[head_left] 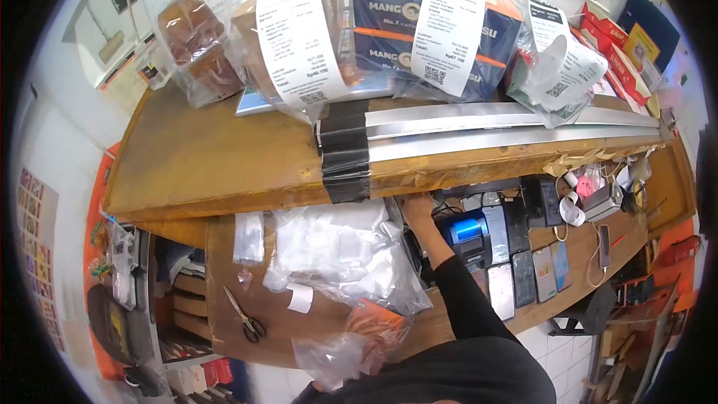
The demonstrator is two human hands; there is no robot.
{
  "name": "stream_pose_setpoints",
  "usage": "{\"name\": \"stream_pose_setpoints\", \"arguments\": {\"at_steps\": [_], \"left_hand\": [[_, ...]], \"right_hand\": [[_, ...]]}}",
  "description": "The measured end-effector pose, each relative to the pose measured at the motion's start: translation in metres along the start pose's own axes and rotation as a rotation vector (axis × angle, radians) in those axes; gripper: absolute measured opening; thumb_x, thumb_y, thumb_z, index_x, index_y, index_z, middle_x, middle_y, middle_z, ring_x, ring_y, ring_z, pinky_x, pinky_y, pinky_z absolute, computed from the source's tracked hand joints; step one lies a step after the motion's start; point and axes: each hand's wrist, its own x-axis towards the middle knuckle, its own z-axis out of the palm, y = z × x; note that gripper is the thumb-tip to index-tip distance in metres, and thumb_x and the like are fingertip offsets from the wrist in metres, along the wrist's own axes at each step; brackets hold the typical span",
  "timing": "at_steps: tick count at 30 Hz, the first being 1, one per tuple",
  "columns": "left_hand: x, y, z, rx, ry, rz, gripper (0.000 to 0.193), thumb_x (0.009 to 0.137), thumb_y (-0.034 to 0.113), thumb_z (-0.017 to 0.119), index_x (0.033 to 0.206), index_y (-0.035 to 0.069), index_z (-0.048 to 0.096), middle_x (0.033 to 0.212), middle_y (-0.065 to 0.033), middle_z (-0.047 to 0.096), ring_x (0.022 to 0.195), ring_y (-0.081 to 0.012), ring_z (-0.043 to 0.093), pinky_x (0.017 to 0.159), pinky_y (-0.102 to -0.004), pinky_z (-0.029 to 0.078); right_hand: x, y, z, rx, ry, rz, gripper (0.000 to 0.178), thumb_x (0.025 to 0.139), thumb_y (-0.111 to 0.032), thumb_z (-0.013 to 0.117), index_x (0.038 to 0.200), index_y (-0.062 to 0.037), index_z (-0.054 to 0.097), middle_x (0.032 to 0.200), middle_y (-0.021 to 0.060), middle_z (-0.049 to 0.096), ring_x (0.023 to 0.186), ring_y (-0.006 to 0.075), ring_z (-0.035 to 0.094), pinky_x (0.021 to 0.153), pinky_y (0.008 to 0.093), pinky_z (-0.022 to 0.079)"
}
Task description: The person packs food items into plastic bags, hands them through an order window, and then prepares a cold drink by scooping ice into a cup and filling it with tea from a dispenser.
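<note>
My right arm, in a black sleeve, reaches across the table, and my right hand point(418, 212) goes in under the front edge of the wooden shelf. Its fingers are hidden there. Beside the forearm stands a small dark printer point(468, 238) with a blue lit top. At the lower edge, only a sliver of my left hand point(318, 387) shows, against a clear plastic bag point(329, 357) that it appears to hold. An orange packet point(378, 322) lies in or under that bag at the table's front edge. Nearby are a curled white paper label point(300, 298) and a pile of clear plastic bags point(336, 251).
Scissors point(245, 316) with black handles lie left on the table point(221, 269). Several phones point(501, 290) are lined up right of my arm. Bagged boxes point(385, 56) with paper receipts stand on the raised shelf point(217, 157). A charging phone point(604, 247) trails a white cable.
</note>
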Motion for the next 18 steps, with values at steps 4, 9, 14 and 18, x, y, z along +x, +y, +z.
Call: {"name": "stream_pose_setpoints", "arguments": {"at_steps": [4, 9, 14, 18], "left_hand": [[-0.019, -0.009, -0.003, -0.022, 0.053, -0.127, 0.033, 0.078, 0.023, 0.066, 0.104, 0.003, 0.059, 0.112, -0.0107, 0.057, 0.105, -0.0265, 0.050, 0.095, -0.0423, 0.037], [-0.020, -0.016, -0.008, -0.042, 0.066, -0.175, 0.034, 0.080, 0.023, 0.065, 0.107, 0.003, 0.059, 0.112, -0.0105, 0.056, 0.105, -0.0255, 0.050, 0.094, -0.0412, 0.038], [-0.030, -0.023, -0.011, -0.063, 0.132, -0.250, 0.034, 0.082, 0.023, 0.065, 0.109, 0.002, 0.058, 0.112, -0.0103, 0.056, 0.105, -0.0246, 0.051, 0.094, -0.0401, 0.038], [-0.024, -0.029, -0.015, -0.082, 0.131, -0.259, 0.035, 0.084, 0.023, 0.064, 0.110, 0.002, 0.057, 0.112, -0.0101, 0.056, 0.105, -0.0238, 0.051, 0.093, -0.0393, 0.039]], "right_hand": [[-0.010, -0.021, 0.003, 0.104, 0.110, -0.060, 0.024, 0.078, -0.012, 0.058, 0.098, 0.0020, 0.059, 0.093, 0.0215, 0.061, 0.088, 0.0378, 0.060, 0.072, 0.0455, 0.051], [-0.024, -0.005, -0.023, 0.171, 0.169, -0.025, 0.022, 0.079, -0.010, 0.055, 0.097, 0.0031, 0.058, 0.094, 0.0234, 0.060, 0.087, 0.0374, 0.059, 0.075, 0.0435, 0.049], [-0.037, -0.009, -0.084, 0.311, 0.293, -0.093, 0.023, 0.080, -0.008, 0.050, 0.097, 0.0034, 0.060, 0.093, 0.0239, 0.060, 0.083, 0.0389, 0.057, 0.076, 0.0450, 0.044], [-0.027, 0.052, -0.098, 0.139, 0.569, 0.094, 0.023, 0.083, -0.010, 0.051, 0.101, 0.0036, 0.059, 0.095, 0.0220, 0.060, 0.092, 0.0376, 0.053, 0.082, 0.0483, 0.037]]}}
